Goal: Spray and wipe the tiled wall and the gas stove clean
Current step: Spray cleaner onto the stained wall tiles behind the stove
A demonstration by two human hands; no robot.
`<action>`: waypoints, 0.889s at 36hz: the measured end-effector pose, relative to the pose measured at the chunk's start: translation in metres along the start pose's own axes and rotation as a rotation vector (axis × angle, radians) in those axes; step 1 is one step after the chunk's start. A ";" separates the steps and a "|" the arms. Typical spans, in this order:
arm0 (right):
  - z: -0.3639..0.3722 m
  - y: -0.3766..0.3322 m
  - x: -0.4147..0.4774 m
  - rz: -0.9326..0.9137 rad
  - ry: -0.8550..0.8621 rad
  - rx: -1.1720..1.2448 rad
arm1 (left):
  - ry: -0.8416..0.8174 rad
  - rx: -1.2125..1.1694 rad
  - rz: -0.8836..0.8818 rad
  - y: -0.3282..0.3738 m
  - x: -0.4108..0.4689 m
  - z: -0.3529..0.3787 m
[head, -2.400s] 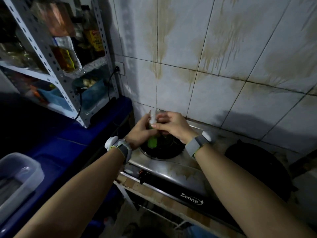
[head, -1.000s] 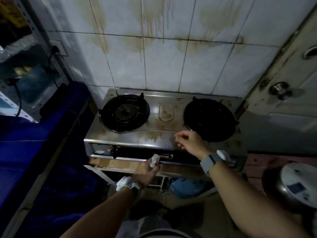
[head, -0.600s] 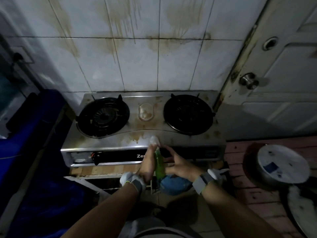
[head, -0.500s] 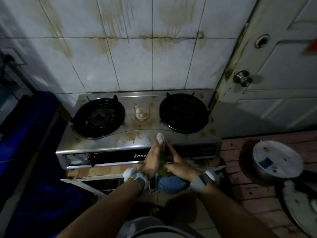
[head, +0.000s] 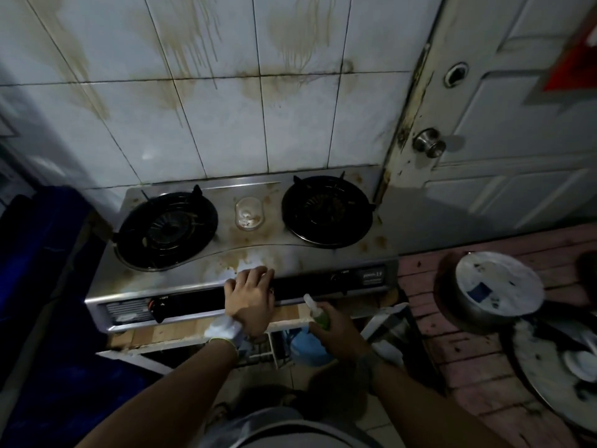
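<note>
Gas stove: two-burner steel hob set against the tiled wall, its top spotted with brown stains that are thickest along the front edge, between the burners.
Left hand: lies palm down over the middle of the stove's front edge; the fingers are nearly straight and close together, with the tips on the steel top and the palm over the black front panel. It holds nothing.
Right hand: just right of the left hand, below the stove's front edge; its fingers are wrapped round a green spray bottle.
Spray bottle: upright, its white nozzle pointing up towards the stove's front panel.
Burners: left burner and right burner, both black, with a small oval dish between them.
Wall: pale tiles streaked with brown drips above the stove.
Room: white door with a metal doorknob stands right of the wall; a lidded pot sits on reddish boards right of the stove; dark blue surface on the left.
</note>
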State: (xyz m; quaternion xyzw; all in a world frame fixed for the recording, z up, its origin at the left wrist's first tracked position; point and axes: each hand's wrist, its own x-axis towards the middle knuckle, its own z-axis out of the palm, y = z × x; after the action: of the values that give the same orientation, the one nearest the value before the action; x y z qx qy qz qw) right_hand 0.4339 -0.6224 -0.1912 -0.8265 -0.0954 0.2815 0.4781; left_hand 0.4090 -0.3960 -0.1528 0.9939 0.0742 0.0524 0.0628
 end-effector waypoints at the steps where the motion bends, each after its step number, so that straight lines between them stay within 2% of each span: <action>1: -0.001 0.004 0.000 -0.001 0.005 0.001 | 0.005 0.003 0.003 -0.001 0.000 0.001; 7: -0.026 0.016 -0.013 -0.003 0.132 -0.055 | -0.052 0.030 0.011 -0.003 0.003 -0.001; 13: -0.058 0.044 -0.025 0.107 0.393 -0.015 | -0.029 0.040 0.040 -0.004 0.005 -0.004; 18: -0.076 0.059 -0.023 0.056 0.538 -0.020 | -0.006 0.041 0.065 -0.007 0.004 0.000; 20: -0.084 0.063 -0.019 0.068 0.528 -0.027 | -0.008 0.052 0.071 -0.008 0.005 0.000; 23: -0.088 0.025 -0.025 0.039 0.528 0.017 | 0.015 0.032 0.071 -0.012 0.008 -0.002; 26: -0.090 0.003 -0.019 -0.008 0.538 0.087 | 0.051 -0.094 0.099 -0.017 0.007 -0.003; 29: -0.092 -0.012 -0.002 -0.042 0.621 0.067 | 0.102 -0.241 0.109 -0.023 0.011 -0.009; 32: -0.085 -0.043 0.018 -0.084 0.571 0.079 | 0.139 -0.335 0.065 -0.042 0.018 -0.022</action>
State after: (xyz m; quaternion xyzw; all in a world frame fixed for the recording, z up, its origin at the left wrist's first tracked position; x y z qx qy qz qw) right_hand 0.5008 -0.6545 -0.1295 -0.8484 0.0201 0.0208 0.5286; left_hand 0.4187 -0.3499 -0.1351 0.9654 0.0365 0.1346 0.2202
